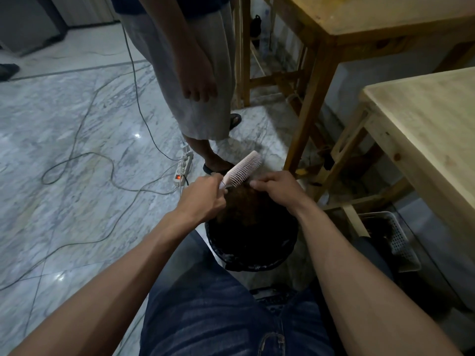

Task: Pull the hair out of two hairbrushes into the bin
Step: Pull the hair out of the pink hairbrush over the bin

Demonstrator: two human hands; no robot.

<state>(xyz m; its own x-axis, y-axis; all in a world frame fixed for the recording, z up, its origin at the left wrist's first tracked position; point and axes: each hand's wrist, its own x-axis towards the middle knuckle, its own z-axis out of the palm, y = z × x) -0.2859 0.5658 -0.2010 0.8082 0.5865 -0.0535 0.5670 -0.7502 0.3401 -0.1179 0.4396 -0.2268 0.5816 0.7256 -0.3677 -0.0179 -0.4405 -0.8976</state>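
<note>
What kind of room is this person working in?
Probably a makeshift indoor workroom, not a salon: bare wooden tables, a marble floor strewn with cables and a power strip, and a black bin at the feet.

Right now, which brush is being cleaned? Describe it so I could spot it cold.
Start at the black bin on the marble floor, between the seated person's knees. Just above its far rim, the left hand grips the handle of a pale pink hairbrush, its head angled up and away. Its rows of white bristles stand out; nothing else nearby is pink.
</note>
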